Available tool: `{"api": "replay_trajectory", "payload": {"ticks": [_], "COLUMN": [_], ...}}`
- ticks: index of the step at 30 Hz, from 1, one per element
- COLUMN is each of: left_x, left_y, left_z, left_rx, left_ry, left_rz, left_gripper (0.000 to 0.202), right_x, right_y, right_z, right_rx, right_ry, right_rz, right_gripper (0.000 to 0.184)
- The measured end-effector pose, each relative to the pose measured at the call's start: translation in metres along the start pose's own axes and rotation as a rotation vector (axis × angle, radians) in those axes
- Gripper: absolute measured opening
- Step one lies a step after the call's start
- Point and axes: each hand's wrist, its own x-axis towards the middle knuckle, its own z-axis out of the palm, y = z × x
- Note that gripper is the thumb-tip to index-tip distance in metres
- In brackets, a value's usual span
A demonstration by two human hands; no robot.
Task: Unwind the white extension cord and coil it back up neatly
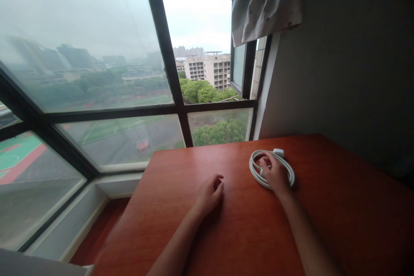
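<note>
Two bare forearms [181, 235] reach in from the bottom edge, over one reddish-brown table [242, 237]. On its far right part lies one coil of white cable [253, 171], wound in several loops too close to count, with one white block [278, 152] at its far edge. Over the coil is the right hand [274, 172], fingers bent inward; hand and wrist cover part of the loops, and whether the fingertips grip any cable cannot be told. The left hand [210, 194] rests just above or on the wood, left of the coil and well apart from it, half curled, a gap between thumb and forefinger, with nothing seen in it. Nothing stands between the two hands. Beyond the table, dark window frames [181, 112] divide the panes; one dotted curtain [265, 6] hangs across the upper part of one open sash [244, 71], beside one dark wall [336, 69].
</note>
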Motion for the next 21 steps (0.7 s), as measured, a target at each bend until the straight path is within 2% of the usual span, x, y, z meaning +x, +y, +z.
{"api": "replay_trajectory", "payload": {"ticks": [2,4,7,10,13,16,19,21], "left_x": [0.000,0.000,0.001,0.001,0.001,0.002,0.002,0.003], "left_y": [0.000,-0.001,-0.002,-0.002,-0.001,0.003,0.009,0.011], "left_z": [0.000,0.001,0.001,0.001,0.002,0.003,0.000,-0.005], "left_rx": [-0.003,-0.011,-0.025,-0.029,-0.023,-0.023,-0.023,0.011], "left_ry": [-0.005,-0.013,-0.020,-0.018,-0.003,0.030,0.093,0.140], "left_rz": [-0.005,-0.005,-0.006,-0.012,-0.011,-0.005,-0.007,-0.020], "left_gripper": [0.027,0.027,0.027,0.027,0.027,0.027,0.026,0.026], "right_x": [0.011,0.018,0.023,0.024,0.024,0.023,0.019,0.013], "right_y": [0.028,0.056,0.089,0.106,0.110,0.102,0.085,0.067], "right_z": [-0.014,-0.024,-0.029,-0.025,-0.022,-0.019,-0.009,0.001], "right_rx": [-0.142,-0.269,-0.326,-0.233,-0.261,-0.326,-0.282,-0.231], "right_ry": [0.128,0.192,0.175,0.073,-0.003,-0.054,-0.168,-0.237], "right_rz": [0.089,0.120,0.208,0.329,0.327,0.319,0.285,0.187], "right_gripper": [0.040,0.040,0.042,0.043,0.042,0.042,0.040,0.038]}}
